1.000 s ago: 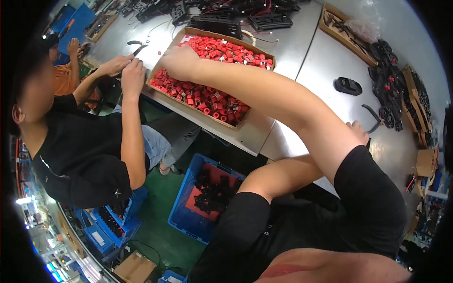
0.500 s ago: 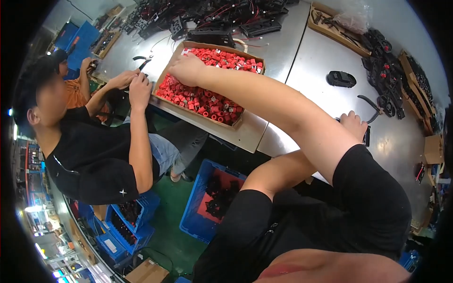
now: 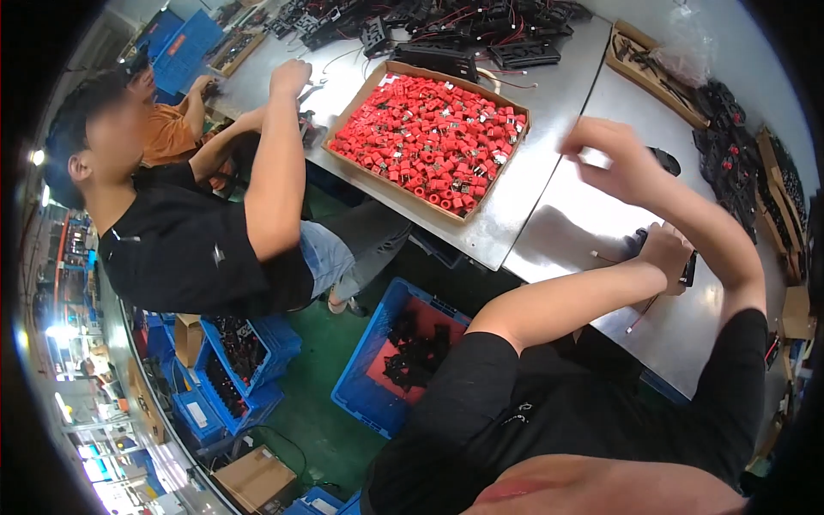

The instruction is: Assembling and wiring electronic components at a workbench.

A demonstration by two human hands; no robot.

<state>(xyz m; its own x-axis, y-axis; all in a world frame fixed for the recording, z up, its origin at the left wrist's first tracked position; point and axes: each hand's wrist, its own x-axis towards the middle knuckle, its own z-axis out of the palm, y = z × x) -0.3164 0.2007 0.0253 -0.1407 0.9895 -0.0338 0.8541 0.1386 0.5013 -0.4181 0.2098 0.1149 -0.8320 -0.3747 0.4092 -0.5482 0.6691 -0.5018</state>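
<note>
Since the earlier frame, the hand that reached into the cardboard tray (image 3: 375,84) of red parts (image 3: 429,137) has pulled back out and now hangs over the metal table (image 3: 549,206), w/ the co-worker's arm raised higher at left.

L to R: co-worker in black shirt (image 3: 184,249) sits at the bench edge, one arm (image 3: 276,163) up w/ fist closed near the tray's left corner; can't tell what it grips. 2nd person in orange (image 3: 167,133) behind, mostly hidden. Below on the floor, 1 blue bin (image 3: 365,390) w/ black parts, plus approx. 3 more blue bins (image 3: 232,378) stacked further left, and 1 cardboard box (image 3: 253,476).

Tray: 1, full of small red cylindrical parts, too many to count.

Left hand (image 3: 665,253): curled down onto a dark part (image 3: 687,270) on the table, fingers closed over it; a thin wire w/ red tip (image 3: 639,319) lies just beside.

Right hand (image 3: 614,159): motion-blurred, in the air above the table, fingers half curled, narrow opening; can't tell if anything is pinched.

Far right: heap of black parts (image 3: 730,163) along the table edge, 1 more shallow cardboard tray (image 3: 644,60) at top.
</note>
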